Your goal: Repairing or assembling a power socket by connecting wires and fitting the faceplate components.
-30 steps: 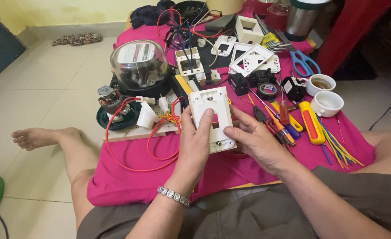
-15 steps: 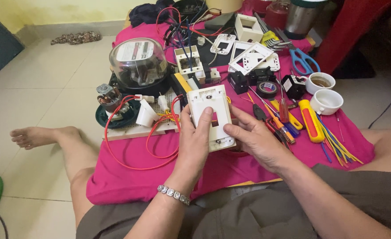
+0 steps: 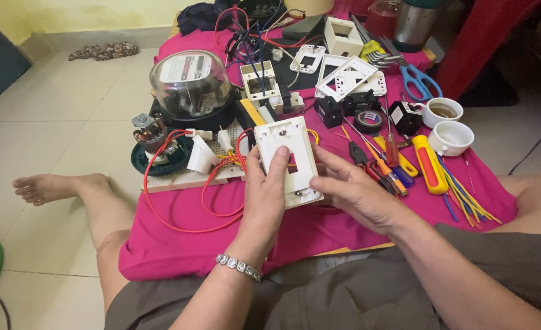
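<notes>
Both hands close on a white switch plate [image 3: 287,160]: the left hand [image 3: 266,198] wraps its near-left edge with a finger laid across the face beside the rectangular opening, and the right hand [image 3: 355,193] pinches the lower right corner, fingers bent around it. The plate is lifted just above a pink cloth [image 3: 178,244], tilted toward the person. To handle it well, the grip should probably stay on the edges, so the opening and screw holes remain unobstructed and the thin plastic is not flexed. Red wire [image 3: 160,211] loops just left of the left hand, running to a perforated board [image 3: 188,178]. Beyond the right hand lie screwdrivers [image 3: 392,168], and farther off blue scissors [image 3: 418,80]. Ahead sits a domed electric meter [image 3: 189,82]. The cloth covers a pale tiled floor [image 3: 56,128] where the person sits, a bare foot [image 3: 38,186] stretched out left.
</notes>
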